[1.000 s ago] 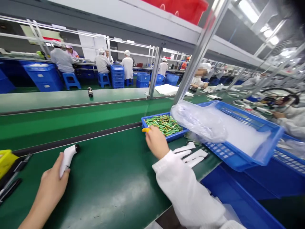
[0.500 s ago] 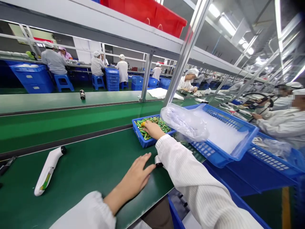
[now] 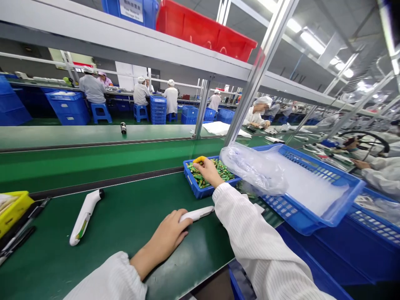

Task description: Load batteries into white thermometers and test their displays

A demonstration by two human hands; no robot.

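Note:
My left hand (image 3: 168, 235) lies on the green bench with its fingers curled round the end of a white plastic handle piece (image 3: 198, 213). My right hand (image 3: 208, 171) reaches into a small blue tray (image 3: 194, 191) filled with green batteries (image 3: 223, 168), its fingers closed among them, a yellow fingertip cover showing. What the fingers pinch is hidden. A second white handheld device (image 3: 83, 216) lies alone on the mat to the left.
A large blue crate (image 3: 312, 216) lined with a clear plastic bag (image 3: 256, 166) sits tilted at the right. A yellow bin (image 3: 12, 210) and dark tools are at the far left. A conveyor belt (image 3: 93, 160) runs behind. Other workers sit at benches beyond and at the right.
My left hand let go of the white device at the left, moved right and closed on the white handle piece. My right hand went into the battery tray.

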